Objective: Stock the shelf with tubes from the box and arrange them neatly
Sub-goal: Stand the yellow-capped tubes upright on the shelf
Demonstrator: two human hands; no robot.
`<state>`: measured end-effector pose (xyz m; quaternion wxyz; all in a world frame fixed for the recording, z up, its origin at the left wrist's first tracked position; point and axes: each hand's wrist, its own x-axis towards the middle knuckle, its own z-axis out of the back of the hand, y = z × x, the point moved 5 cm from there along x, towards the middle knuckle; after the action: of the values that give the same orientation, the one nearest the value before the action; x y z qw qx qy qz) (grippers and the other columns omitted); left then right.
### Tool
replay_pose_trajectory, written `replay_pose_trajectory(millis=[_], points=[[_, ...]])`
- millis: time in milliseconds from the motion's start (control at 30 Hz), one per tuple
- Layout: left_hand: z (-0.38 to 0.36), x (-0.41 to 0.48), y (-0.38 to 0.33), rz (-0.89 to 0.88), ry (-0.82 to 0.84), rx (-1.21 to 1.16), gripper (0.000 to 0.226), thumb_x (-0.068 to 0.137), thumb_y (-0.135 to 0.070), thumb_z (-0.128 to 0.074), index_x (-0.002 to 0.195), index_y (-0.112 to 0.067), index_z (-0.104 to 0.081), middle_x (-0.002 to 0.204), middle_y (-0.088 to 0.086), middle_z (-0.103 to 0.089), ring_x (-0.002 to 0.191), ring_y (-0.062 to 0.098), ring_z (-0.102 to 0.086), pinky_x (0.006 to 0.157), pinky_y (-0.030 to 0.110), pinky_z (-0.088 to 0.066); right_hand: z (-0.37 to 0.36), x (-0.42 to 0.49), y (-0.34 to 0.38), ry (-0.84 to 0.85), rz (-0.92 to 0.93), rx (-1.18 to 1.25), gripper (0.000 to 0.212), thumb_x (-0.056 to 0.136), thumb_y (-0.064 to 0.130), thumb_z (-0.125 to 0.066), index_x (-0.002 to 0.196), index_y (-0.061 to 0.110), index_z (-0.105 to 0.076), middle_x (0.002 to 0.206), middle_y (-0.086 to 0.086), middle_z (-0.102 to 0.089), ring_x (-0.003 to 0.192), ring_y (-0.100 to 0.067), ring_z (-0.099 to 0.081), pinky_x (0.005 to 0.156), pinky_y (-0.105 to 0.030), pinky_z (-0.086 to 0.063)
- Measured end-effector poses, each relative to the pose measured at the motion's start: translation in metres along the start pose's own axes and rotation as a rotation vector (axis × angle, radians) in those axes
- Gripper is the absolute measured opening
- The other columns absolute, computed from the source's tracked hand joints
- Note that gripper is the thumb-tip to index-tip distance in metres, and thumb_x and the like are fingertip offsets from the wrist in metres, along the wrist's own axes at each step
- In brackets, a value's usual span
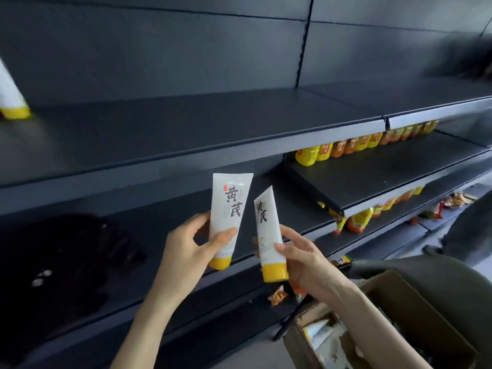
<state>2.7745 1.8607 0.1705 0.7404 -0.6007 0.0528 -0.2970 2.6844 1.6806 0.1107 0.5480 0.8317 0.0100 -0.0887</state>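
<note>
left hand (186, 249) pinches a tube (229, 206); right hand (303, 265) pinches a second tube (267, 225), caps down

Centre: broader white plastic tube (229, 209) and narrower white plastic tube (269, 227), both yellow-capped, printed with dark brush-script characters. Background: dark grey metal shelf (186, 129). At 2 o'clock: yellow and orange plastic bottles (354, 145). At 5 o'clock: brown cardboard box (415, 310).

dark shelf (213, 123) — one yellow-capped tube (10, 94) stands at its left end.
</note>
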Motion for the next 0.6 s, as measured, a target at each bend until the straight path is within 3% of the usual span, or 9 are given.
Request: replay_pose_trajectory(millis=[200, 333, 600], points=[[0.034, -0.027, -0.029, 0.018, -0.225, 0.022, 0.037, 0.073, -0.04, -0.068, 0.108, -0.027, -0.068, 0.1, -0.019, -0.071, 0.094, 0.0, -0.064, 0.074, 0.008, -0.048, -0.036, 0.007, 0.032, 0.261, -0.006, -0.056, 0.056, 0.079, 0.023, -0.069, 0.132, 0.022, -0.054, 0.129, -0.015, -0.06, 0.111, -0.031, -0.062, 0.081, -0.039, -0.055], [0.06, -0.053, -0.048, 0.015, -0.388, 0.055, 0.034, 0.071, -0.04, -0.068, 0.103, -0.028, -0.068, 0.096, -0.02, -0.071, 0.089, -0.002, -0.065, 0.067, 0.005, -0.047, -0.063, 0.009, 0.05, 0.396, -0.003, -0.102, 0.055, 0.08, 0.024, -0.068, 0.133, 0.021, -0.052, 0.129, -0.014, -0.06, 0.113, -0.031, -0.062, 0.082, -0.04, -0.055], [0.133, -0.096, -0.066, -0.001, -0.588, 0.125, 0.039, 0.07, -0.038, -0.068, 0.106, -0.023, -0.068, 0.096, -0.019, -0.072, 0.088, -0.003, -0.065, 0.066, 0.005, -0.047, -0.146, 0.029, 0.067, 0.462, 0.072, -0.161, 0.047, 0.085, 0.027, -0.062, 0.13, 0.021, -0.053, 0.122, -0.008, -0.066, 0.11, -0.028, -0.064, 0.086, -0.046, -0.056]])
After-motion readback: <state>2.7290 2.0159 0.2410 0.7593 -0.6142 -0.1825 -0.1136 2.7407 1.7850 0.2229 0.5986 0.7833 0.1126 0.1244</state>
